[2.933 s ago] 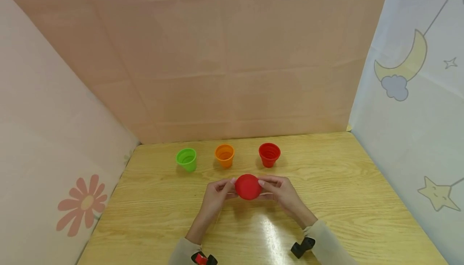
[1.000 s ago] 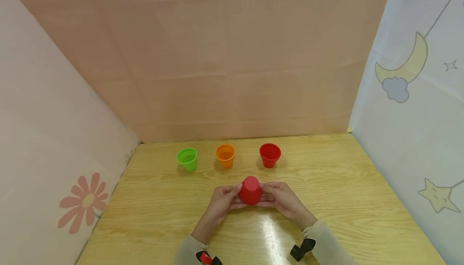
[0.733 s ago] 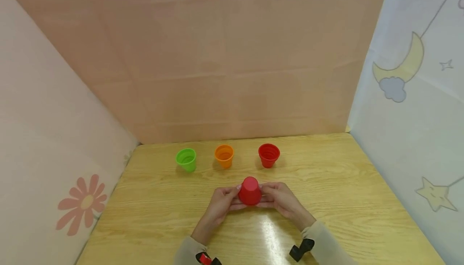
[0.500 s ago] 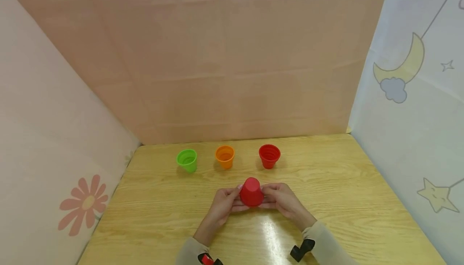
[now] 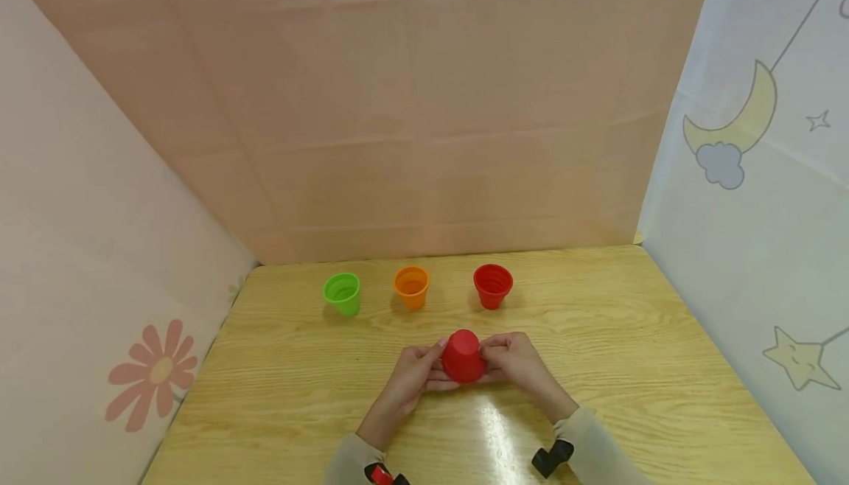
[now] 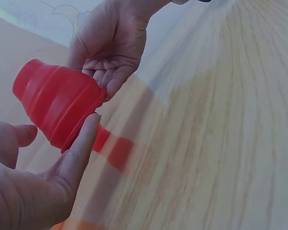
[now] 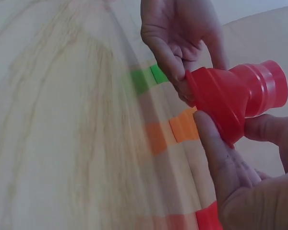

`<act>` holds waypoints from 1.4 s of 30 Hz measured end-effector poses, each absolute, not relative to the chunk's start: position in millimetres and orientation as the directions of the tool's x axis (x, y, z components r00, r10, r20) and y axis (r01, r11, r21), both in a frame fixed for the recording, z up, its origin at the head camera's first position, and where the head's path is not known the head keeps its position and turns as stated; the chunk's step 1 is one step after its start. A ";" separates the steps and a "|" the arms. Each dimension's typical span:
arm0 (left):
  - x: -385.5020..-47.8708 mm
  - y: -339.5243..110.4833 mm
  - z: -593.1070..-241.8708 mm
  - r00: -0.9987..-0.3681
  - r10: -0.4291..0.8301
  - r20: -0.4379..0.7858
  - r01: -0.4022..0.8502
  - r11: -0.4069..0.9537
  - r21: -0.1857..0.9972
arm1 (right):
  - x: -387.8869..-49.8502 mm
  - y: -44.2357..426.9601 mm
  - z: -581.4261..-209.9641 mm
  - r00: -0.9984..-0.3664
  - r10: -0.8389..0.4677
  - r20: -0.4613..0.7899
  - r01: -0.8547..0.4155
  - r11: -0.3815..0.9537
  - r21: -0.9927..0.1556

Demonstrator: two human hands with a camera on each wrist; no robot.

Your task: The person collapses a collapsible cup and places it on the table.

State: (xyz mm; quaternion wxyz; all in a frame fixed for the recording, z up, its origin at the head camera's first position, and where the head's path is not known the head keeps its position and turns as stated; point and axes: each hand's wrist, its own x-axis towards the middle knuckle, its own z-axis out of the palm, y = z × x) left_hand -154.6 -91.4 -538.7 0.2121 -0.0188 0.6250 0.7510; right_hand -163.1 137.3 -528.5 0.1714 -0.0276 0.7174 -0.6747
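Red collapsible cup (image 5: 464, 357): held upside down between my two hands, base up and rim down, apparently just clear of the wood-grain tabletop (image 5: 265, 389).
Wall: stepped rings, likely soft silicone; in the right wrist view one side looks pinched in above the wide rim band, so I judge that it yields readily to the thumb.
Weight and surface: probably very light and unlikely to break; the finish is smooth with a slight sheen, though I would expect it to grip the skin rather than slide.
Best hold: the thickened rim, from opposite sides, with thumbs on the rings; a hard squeeze on the wall would probably fold it.
Left hand (image 5: 410, 378): fingers extended along and under the rim, thumb against the side, a loose pinch no wider than the cup.
Right hand (image 5: 520, 362): fingers under the opposite rim, bent thumb pressing the wall.
Back row: green cup (image 5: 342, 293), orange cup (image 5: 412, 287) and second red cup (image 5: 493, 286), all upright, well apart from one another, untouched by me.
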 end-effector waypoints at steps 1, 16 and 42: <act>-154.3 -91.4 -538.6 -0.908 0.296 -0.297 -0.346 -0.129 0.929 | -163.0 137.0 -527.7 -0.943 -0.268 -0.197 0.174 0.108 -0.979; -158.0 -91.7 -536.6 -0.866 0.362 -0.345 -0.406 -0.105 0.908 | -165.4 138.9 -535.4 -0.927 -0.359 -0.106 0.069 0.114 -0.991; -157.0 -93.9 -539.4 -0.883 0.359 -0.304 -0.351 -0.072 0.934 | -160.5 144.2 -529.4 -0.906 -0.404 -0.123 0.092 0.097 -0.991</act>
